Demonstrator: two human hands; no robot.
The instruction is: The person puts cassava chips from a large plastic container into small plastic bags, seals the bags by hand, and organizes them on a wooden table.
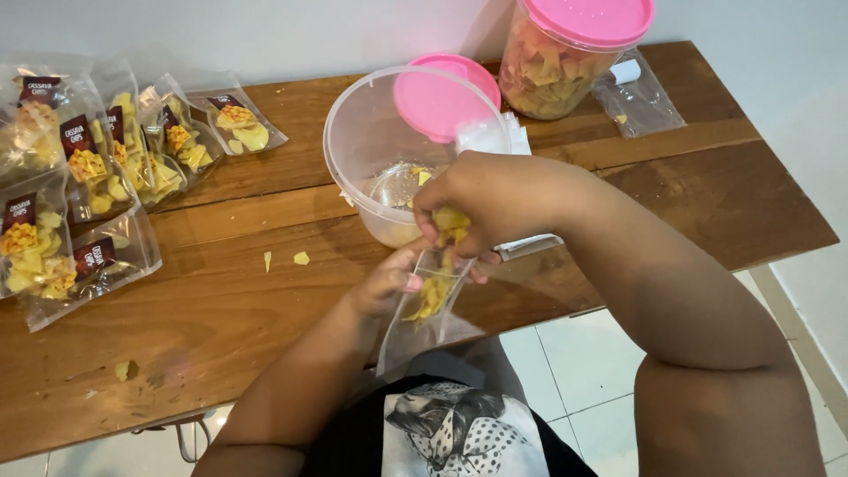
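Two hands busy | left hand (386, 284) pinching thin clear plastic pouch (422, 322) open | right hand (481, 205) fingers closed on yellow jagged chips (451, 221) | round clear tub (389, 155) near wooden table's (221, 300) back edge

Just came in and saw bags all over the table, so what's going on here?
A person is putting yellow chips into a clear bag. The left hand holds the bag open at the table's edge; the right hand drops a pinch of chips into it. Behind the hands sits a nearly empty tub, and a fuller lidded jar beyond. Filled bags lie at the left.
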